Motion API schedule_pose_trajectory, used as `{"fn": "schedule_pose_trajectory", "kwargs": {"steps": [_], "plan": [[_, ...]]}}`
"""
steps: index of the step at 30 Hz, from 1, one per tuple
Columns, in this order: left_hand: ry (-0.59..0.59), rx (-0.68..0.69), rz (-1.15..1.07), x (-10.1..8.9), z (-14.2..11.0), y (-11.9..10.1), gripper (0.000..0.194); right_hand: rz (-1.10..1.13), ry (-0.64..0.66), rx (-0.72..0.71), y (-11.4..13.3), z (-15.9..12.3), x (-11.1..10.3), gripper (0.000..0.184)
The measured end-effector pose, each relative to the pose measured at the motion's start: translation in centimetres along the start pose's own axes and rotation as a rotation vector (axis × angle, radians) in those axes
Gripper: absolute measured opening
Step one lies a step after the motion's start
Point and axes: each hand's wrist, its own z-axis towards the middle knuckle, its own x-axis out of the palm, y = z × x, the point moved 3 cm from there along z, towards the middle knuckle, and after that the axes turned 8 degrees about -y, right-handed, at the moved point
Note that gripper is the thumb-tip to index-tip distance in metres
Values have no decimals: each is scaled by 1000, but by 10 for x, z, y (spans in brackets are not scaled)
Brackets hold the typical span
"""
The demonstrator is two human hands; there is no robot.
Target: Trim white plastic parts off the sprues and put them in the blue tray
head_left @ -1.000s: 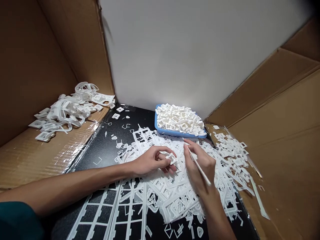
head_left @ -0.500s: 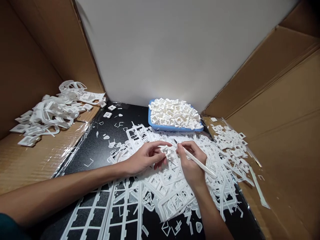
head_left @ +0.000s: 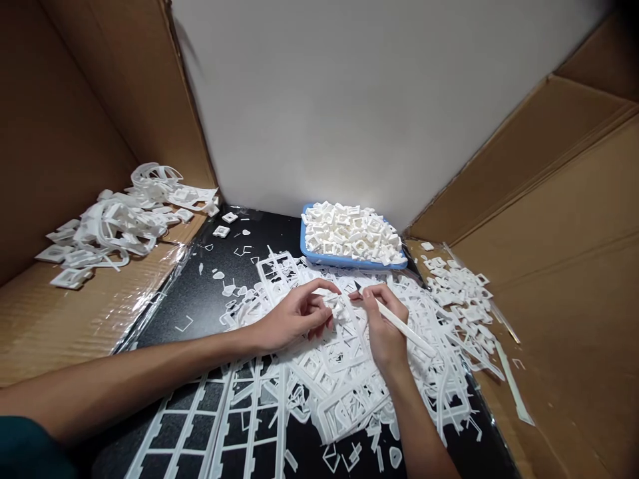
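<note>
My left hand [head_left: 294, 318] pinches a small white square plastic piece [head_left: 337, 307] above a pile of white plastic frames [head_left: 344, 372] on the black mat [head_left: 200, 299]. My right hand [head_left: 382, 326] grips a thin white craft knife [head_left: 399, 324], its dark tip close to the piece. The two hands almost touch over the pile.
A blue tray [head_left: 349, 261] heaped with white square pieces stands behind the hands by the white wall. Loose white pieces [head_left: 459, 286] lie to the right. Scrap frames [head_left: 120, 223] are piled on the left cardboard flap. Cardboard walls [head_left: 559, 219] close in both sides.
Both hands have drawn closer together over the pile, and the knife tip has come up to the small piece. The view has shifted slightly.
</note>
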Motion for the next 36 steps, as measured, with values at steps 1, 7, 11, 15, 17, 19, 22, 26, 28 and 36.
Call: {"fn": "schedule_pose_trajectory", "kwargs": {"steps": [1, 7, 11, 15, 17, 19, 22, 26, 28, 36], "plan": [[-5, 9, 19, 0, 0, 0, 36, 0, -9, -3, 1, 0, -1, 32], [-41, 11, 66, -4, 1, 5, 39, 74, 42, -10, 5, -2, -2, 33], [-77, -8, 15, -5, 1, 8, 42, 161, 134, -13, 7, -5, -2, 28], [-111, 32, -18, -3, 1, 7, 39, 195, 176, -39, 10, -7, -1, 25], [-119, 41, -30, -3, 1, 6, 39, 207, 199, -39, 11, -7, 0, 26], [-115, 27, -32, -3, 1, 5, 39, 223, 228, -26, 12, -8, 1, 25], [-113, 4, -20, -3, 1, 4, 37, 211, 256, -22, 14, -9, 4, 24], [-148, -25, -101, -2, 0, 5, 34, 187, 182, -45, 19, -10, 4, 25], [-147, -46, -156, -1, 0, 8, 35, 233, 50, -25, 19, -10, 2, 30], [-165, -38, -109, -5, 3, 17, 40, 161, -68, -23, 14, -6, 6, 47]]}}
